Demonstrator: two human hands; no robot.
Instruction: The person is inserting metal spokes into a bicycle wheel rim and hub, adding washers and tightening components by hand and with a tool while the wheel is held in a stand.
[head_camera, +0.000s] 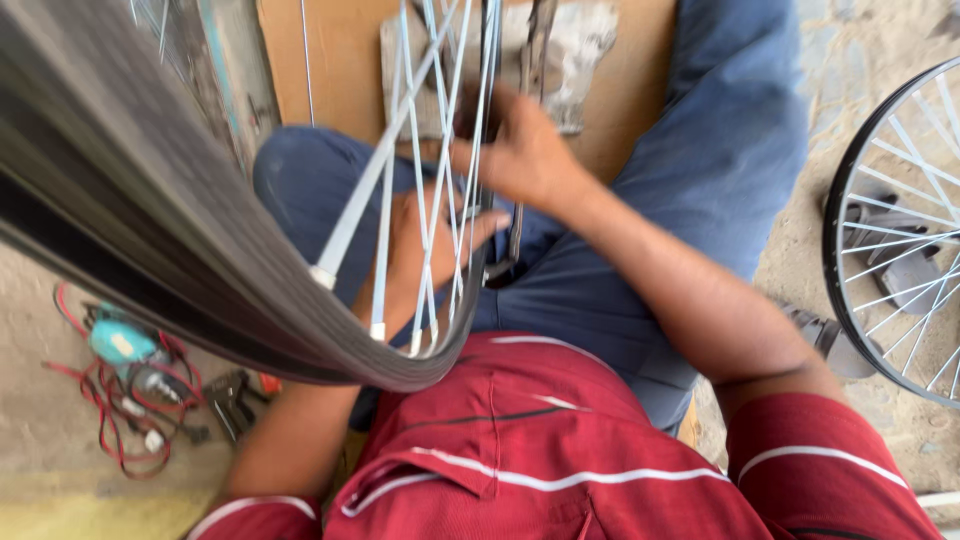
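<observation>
A black bicycle wheel rim (150, 240) with silver spokes (420, 190) stands across my lap, close to the camera and blurred. My right hand (520, 150) is closed around something at the spokes near the middle of the wheel; a dark metal tool (515, 240) hangs below it. My left hand (430, 240) lies behind the spokes with its fingers spread, resting against them. I sit in blue trousers and a red striped shirt.
A second spoked wheel (890, 230) lies on the ground at the right, over a grey sandal. Red wires and a teal device (120, 345) lie at the left with dark pliers (230, 400). Brown cardboard (340, 60) lies under my legs.
</observation>
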